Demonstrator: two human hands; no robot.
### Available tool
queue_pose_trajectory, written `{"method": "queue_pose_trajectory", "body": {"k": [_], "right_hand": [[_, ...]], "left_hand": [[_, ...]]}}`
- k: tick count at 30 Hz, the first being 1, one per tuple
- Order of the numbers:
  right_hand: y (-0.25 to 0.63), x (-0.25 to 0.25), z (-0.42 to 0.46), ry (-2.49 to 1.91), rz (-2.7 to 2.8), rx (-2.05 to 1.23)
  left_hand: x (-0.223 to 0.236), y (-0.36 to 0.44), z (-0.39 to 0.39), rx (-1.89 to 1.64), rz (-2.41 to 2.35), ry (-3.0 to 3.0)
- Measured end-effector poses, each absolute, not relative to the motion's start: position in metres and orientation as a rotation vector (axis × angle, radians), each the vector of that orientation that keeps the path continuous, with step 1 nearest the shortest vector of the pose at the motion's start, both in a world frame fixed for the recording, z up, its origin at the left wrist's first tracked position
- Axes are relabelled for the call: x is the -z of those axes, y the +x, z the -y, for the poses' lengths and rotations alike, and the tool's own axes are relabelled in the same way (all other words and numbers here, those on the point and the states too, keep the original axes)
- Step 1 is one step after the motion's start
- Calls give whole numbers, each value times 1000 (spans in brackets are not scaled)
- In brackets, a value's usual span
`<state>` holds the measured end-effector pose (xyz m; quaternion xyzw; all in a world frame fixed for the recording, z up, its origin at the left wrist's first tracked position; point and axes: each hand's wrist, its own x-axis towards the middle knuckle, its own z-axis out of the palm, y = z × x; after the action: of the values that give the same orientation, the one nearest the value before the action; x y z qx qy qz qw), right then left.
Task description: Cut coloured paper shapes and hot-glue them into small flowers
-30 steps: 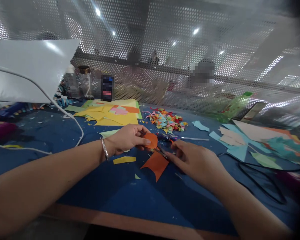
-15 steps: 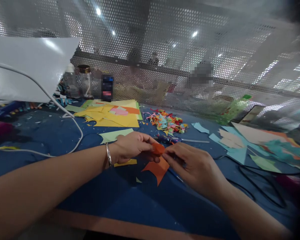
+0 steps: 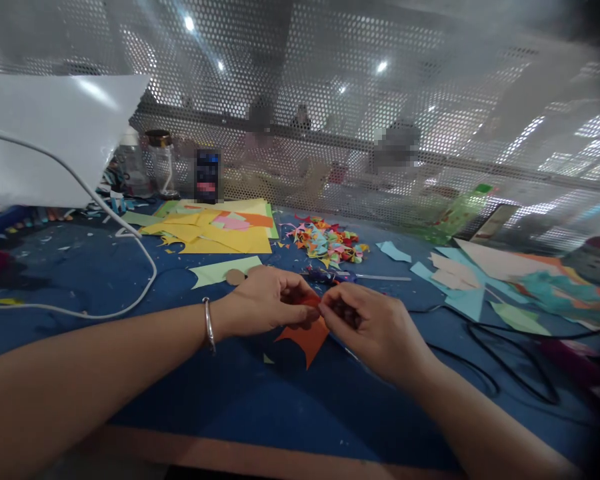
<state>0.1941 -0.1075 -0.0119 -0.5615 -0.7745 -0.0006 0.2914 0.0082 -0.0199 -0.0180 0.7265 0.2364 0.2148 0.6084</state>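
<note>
Near the middle of the table, my left hand [image 3: 267, 303] is closed on a small orange paper piece [image 3: 312, 302], mostly hidden by the fingers. My right hand [image 3: 373, 323] pinches at the piece's right edge, its fingertips meeting those of my left hand. Under both hands lies a larger orange paper scrap [image 3: 307, 341] with a curved cut edge. A pale green paper piece [image 3: 210, 272] is just beyond my left hand, with a round tan disc [image 3: 235, 277] on it. A glue gun [image 3: 330, 275] seems to lie behind the hands, partly covered.
Yellow paper sheets [image 3: 220, 243] and a heap of colourful scraps [image 3: 330, 241] lie farther back. Blue paper [image 3: 465, 297] and black cables [image 3: 510, 333] are at right. A white cable [image 3: 153, 267] loops at left. A phone [image 3: 208, 177] stands before the perforated screen [image 3: 305, 87].
The whole view has shifted slightly, so things sit farther left. My left fingers have closed further over the small orange piece. The yellow strip is now hidden by my left hand.
</note>
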Motion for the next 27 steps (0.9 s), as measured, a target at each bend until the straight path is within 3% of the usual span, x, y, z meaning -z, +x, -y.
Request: {"method": "queue_pose_trajectory", "body": {"k": [12,27], "right_hand": [[195,11,108,-1484,2022,-100],[193,6,109,-1465,1944,-323]], "left_hand": [[13,10,26,-565,-655,1990],[12,11,22,-511,-576,1642]]}}
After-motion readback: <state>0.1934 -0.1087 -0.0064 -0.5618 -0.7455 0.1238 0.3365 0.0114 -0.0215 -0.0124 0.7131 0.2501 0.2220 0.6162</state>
